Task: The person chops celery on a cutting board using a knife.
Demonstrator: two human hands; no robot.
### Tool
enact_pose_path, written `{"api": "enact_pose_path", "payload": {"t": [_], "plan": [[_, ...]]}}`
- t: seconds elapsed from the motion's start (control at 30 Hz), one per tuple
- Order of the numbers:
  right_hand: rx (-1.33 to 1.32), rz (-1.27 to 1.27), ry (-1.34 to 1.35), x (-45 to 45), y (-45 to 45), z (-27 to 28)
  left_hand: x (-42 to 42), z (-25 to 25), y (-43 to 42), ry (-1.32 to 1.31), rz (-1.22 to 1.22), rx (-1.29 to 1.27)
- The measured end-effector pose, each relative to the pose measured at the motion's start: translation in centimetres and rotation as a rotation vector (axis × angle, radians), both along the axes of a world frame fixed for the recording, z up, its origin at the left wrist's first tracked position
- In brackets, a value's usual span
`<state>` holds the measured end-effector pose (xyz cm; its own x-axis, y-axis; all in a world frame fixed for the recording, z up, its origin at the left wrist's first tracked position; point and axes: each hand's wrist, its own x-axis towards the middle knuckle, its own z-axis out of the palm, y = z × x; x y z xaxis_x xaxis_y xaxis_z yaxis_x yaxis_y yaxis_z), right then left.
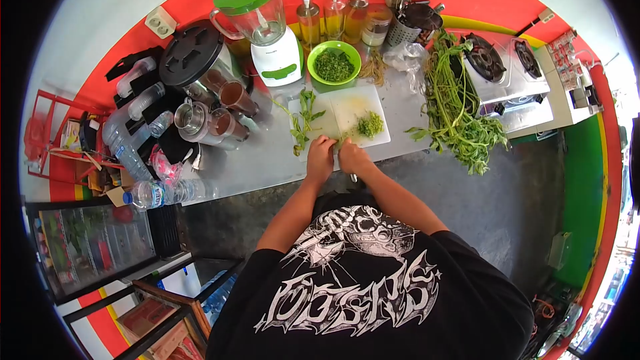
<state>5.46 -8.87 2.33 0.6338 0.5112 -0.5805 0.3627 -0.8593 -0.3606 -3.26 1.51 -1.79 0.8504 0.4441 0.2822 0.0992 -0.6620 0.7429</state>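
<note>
Both hands meet at the front edge of a white cutting board [365, 100]. My left hand [322, 153] is closed, its fingertips pressed on a bit of green stems on the board. My right hand [353, 159] is wrapped round a knife, whose handle end [354, 177] shows below the fist; most of the blade is hidden. Leafy green stems [306, 120] lie on the board's left side. A small pile of chopped greens [369, 125] sits at its right. Behind the board stands a green bowl [357, 59] holding chopped greens.
A blender [277, 60], pump bottles [335, 13] and a utensil holder [404, 32] line the back. Large leafy bunches [460, 120] lie right, beside a gas stove [507, 73]. Pitchers [193, 120] and a water bottle [153, 195] are at left.
</note>
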Motion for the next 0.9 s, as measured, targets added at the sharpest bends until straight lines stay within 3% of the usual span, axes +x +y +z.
{"api": "enact_pose_path", "payload": {"t": [0.13, 0.3, 0.9], "plan": [[0.055, -0.006, 0.017, -0.3, -0.2, -0.4, 0.2, 0.1, 0.0, 0.005, 0.042, -0.024], [0.028, 0.021, -0.027, -0.5, -0.4, -0.5, 0.4, 0.4, -0.1, 0.057, 0.084, -0.236], [0.008, 0.032, -0.023, -0.5, -0.8, -0.3, 1.1, 0.0, -0.6, 0.096, 0.147, -0.247]]}}
